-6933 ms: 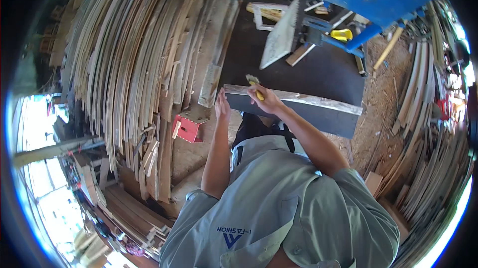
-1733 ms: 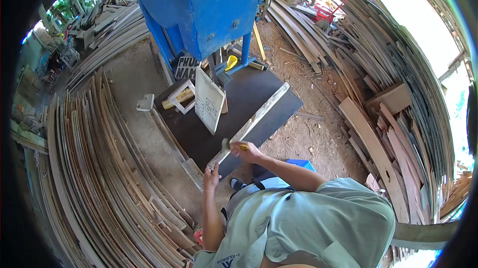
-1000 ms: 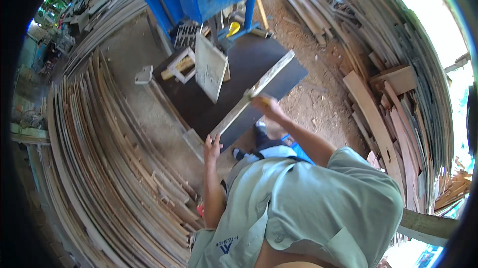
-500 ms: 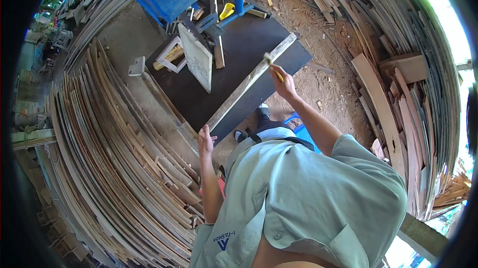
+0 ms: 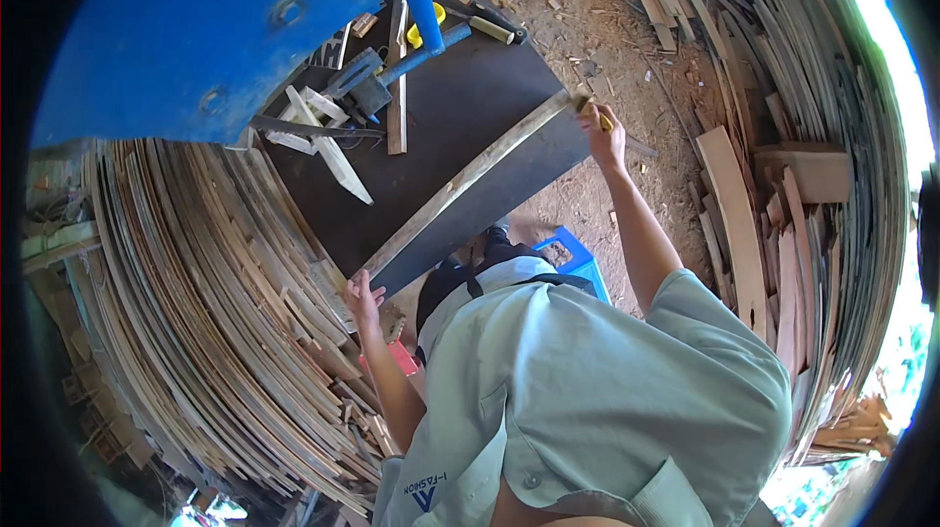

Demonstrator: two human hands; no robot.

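Observation:
My right hand (image 5: 609,140) is closed around the yellow handle of a brush (image 5: 582,100). The bristles are at the far right end of a long, pale wooden edge (image 5: 460,182), which slants across the dark work surface (image 5: 480,86). A dark face runs along its near side; whether this is one board standing on edge, I cannot tell. At the near left end, my left hand (image 5: 364,302) has its fingers apart, with the fingertips at or touching the corner. It grips nothing that I can see.
A large blue metal part (image 5: 225,27) hangs over the upper left. Beneath it lie a pale wooden frame (image 5: 313,116), a wooden strip (image 5: 397,86) and a yellow object (image 5: 425,25). Planks are stacked on both sides. A blue stool (image 5: 573,258) stands beside my legs.
My right hand has carried the brush rightward along the pale edge to its far end. The left hand stays by the near end. The view has shifted, and the blue part fills more of it.

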